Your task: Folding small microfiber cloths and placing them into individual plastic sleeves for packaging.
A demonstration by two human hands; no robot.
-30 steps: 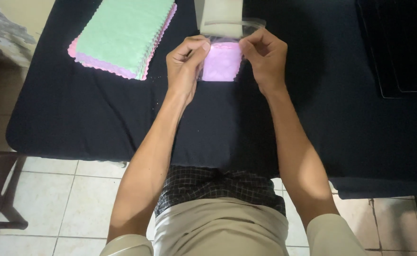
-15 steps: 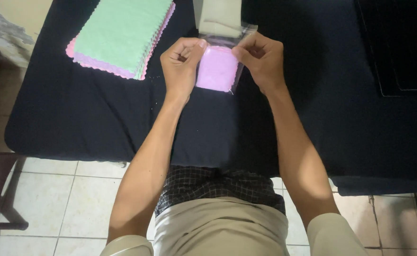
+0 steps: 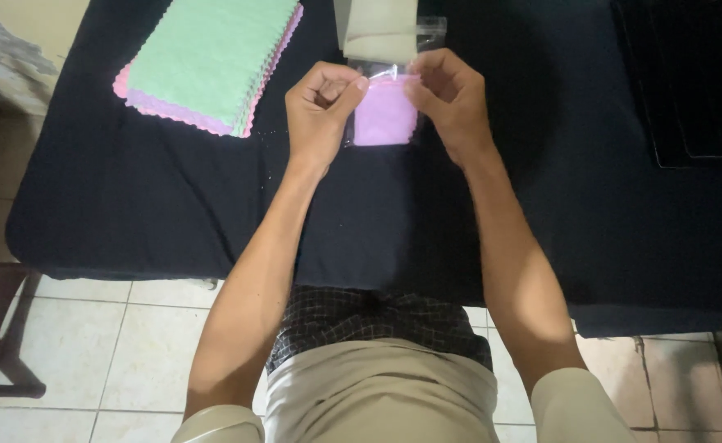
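Head view: a small clear bag (image 3: 384, 115) with a folded pink cloth (image 3: 384, 119) inside is pinched at its top edge by the left hand (image 3: 318, 115) and the right hand (image 3: 451, 102), fingers pressed together. It's held just over the black-covered table (image 3: 172, 197). A stack of green and pink cloths (image 3: 209, 57) is lying off to the left, well apart.

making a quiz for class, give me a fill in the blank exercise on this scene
1. Both hands pinch the top of a clear bag that holds a ____ cloth.
2. The cloth stack has a ____ cloth on top.
3. The stack lies nearer the ____ hand.
4. The table is covered in a ____ cloth.

Missing words: pink; green; left; black
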